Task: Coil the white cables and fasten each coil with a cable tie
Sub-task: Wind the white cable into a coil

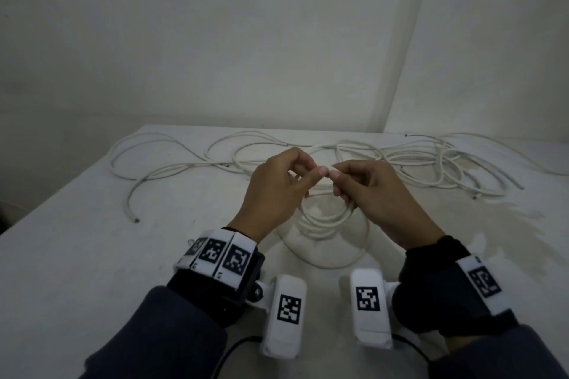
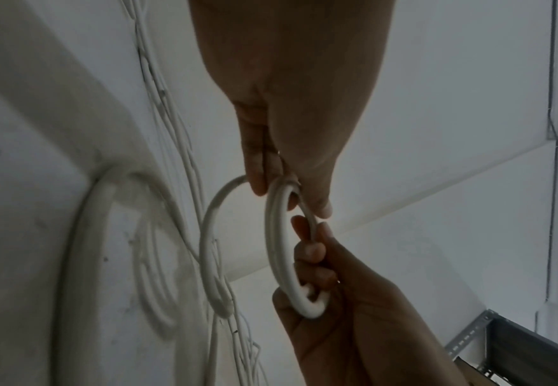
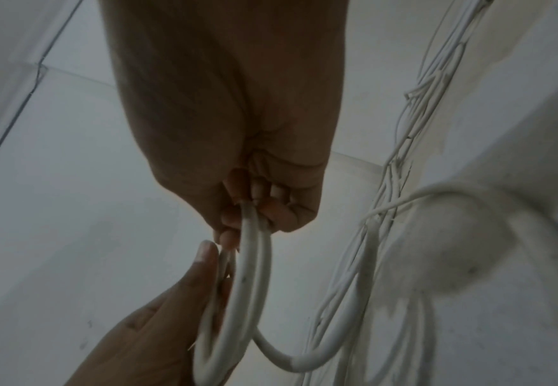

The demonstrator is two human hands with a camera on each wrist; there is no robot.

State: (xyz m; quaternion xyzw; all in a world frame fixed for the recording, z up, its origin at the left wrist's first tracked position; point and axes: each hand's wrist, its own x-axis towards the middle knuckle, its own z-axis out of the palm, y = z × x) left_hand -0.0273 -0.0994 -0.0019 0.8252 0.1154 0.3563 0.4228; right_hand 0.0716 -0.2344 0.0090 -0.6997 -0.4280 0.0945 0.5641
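A small coil of white cable [image 1: 323, 218] hangs above the middle of the table, held by both hands. My left hand [image 1: 308, 175] pinches its top from the left. My right hand [image 1: 341, 175] has its fingers curled through the loops from the right. In the left wrist view the left hand [image 2: 290, 198] nips the coil [image 2: 275, 248] at the top while the right hand [image 2: 313, 261] clasps its lower side. In the right wrist view the right hand [image 3: 254, 216] grips the coil's strands [image 3: 251, 287] and the left hand's thumb [image 3: 208, 258] lies against them. I see no cable tie.
A wider loop of the same cable [image 1: 326, 264] trails on the white table [image 1: 92, 255] under the coil. Several loose white cables [image 1: 431, 160] lie tangled along the back edge, with more cable [image 1: 147, 169] to the left. Walls stand behind and to the right.
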